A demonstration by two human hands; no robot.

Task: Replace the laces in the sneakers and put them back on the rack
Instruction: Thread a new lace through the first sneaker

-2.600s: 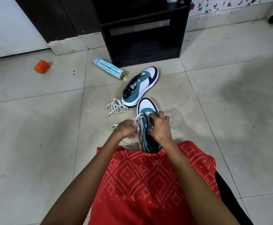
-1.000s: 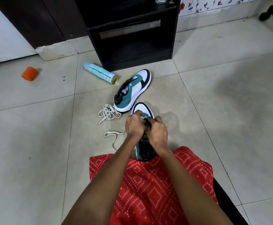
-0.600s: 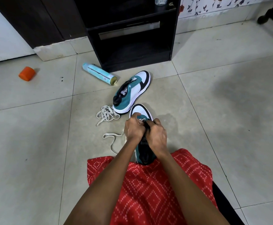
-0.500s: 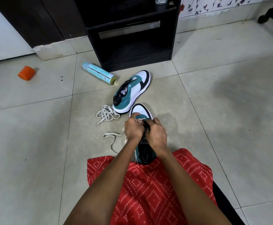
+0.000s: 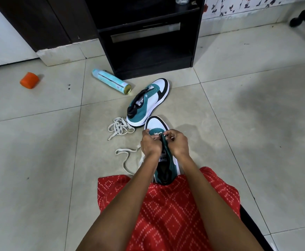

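Sneaker (image 5: pixel 167 165), near on the floor by the lap: left hand (image 5: pixel 150 144) and right hand (image 5: pixel 178 144) both pinch its lace (image 5: pixel 128 150) at the front eyelets.
— What might go wrong?
— That loose tail on the left could snag, or the ends come out uneven, I'd guess.

Large glossy tiles of the pale beige floor (image 5: pixel 238 142) reach a dark brown wooden panel (image 5: pixel 39 20), a black open shelf rack (image 5: pixel 148 46) and a white wall with red flowers (image 5: pixel 256 8). Soft shadows lie on the floor.
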